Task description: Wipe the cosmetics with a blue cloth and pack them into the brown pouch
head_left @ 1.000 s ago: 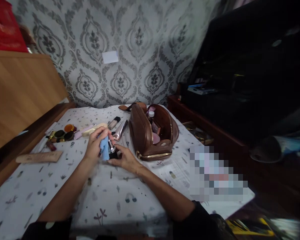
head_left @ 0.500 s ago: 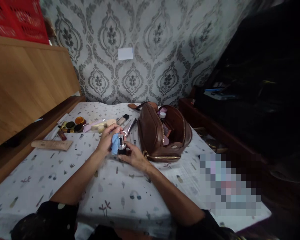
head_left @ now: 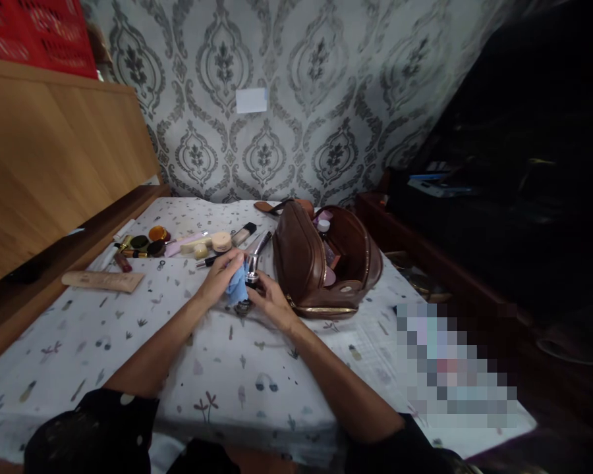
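Observation:
My left hand [head_left: 218, 280] is closed on a light blue cloth [head_left: 236, 287], pressing it against the side of a small bottle [head_left: 252, 268]. This bottle has a shiny silver upper part and a dark lower part, and it tilts slightly. Fingers of my right hand [head_left: 273, 305] grip its lower part from the right. Cloth and fingers cover much of the bottle. Just behind my hands lie a dark-capped tube [head_left: 262, 242] and a black pencil-like stick [head_left: 207, 262]. To the right of my right hand stands an open brown leather bag [head_left: 296, 263] with cosmetics inside.
Several cosmetics lie at the back left, among them an orange-lidded jar [head_left: 158, 234], a round cream-coloured compact [head_left: 221, 241] and a beige tube [head_left: 103, 282]. A patterned white cloth [head_left: 143, 329] covers the surface. A wooden panel [head_left: 64, 145] borders the left; a blurred-out patch lies at right.
The bottle has tilted and shifted a little right between my hands. The blue cloth has moved with it, lower on its side. My left hand has turned slightly, uncovering the round compact behind it.

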`<action>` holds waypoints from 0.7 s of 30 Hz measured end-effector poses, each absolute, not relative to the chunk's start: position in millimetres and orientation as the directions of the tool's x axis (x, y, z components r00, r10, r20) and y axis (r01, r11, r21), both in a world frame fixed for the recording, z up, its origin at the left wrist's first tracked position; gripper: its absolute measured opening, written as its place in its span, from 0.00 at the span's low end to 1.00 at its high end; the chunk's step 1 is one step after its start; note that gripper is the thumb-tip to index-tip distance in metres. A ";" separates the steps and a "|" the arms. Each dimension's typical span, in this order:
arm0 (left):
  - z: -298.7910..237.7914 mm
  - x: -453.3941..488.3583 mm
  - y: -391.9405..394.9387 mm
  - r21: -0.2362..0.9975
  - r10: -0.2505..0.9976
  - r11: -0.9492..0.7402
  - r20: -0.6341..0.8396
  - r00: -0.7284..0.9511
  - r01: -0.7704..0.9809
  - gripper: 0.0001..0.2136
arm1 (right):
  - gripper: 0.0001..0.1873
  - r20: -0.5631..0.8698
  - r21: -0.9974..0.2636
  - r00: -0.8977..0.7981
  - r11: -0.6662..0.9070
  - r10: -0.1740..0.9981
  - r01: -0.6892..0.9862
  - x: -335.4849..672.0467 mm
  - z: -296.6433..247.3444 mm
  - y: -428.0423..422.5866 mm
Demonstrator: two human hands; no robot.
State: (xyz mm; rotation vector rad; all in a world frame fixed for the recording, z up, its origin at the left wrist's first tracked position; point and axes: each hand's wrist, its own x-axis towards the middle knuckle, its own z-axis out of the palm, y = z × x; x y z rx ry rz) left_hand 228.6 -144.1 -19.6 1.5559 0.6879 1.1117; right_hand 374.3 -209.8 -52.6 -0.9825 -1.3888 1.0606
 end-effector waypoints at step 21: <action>-9.5 222.2 -142.7 0.981 0.834 -0.114 0.179 0.522 -0.155 0.16 | 0.29 0.212 -0.976 -0.192 0.197 0.958 -0.095 375.7 -56.9 -207.7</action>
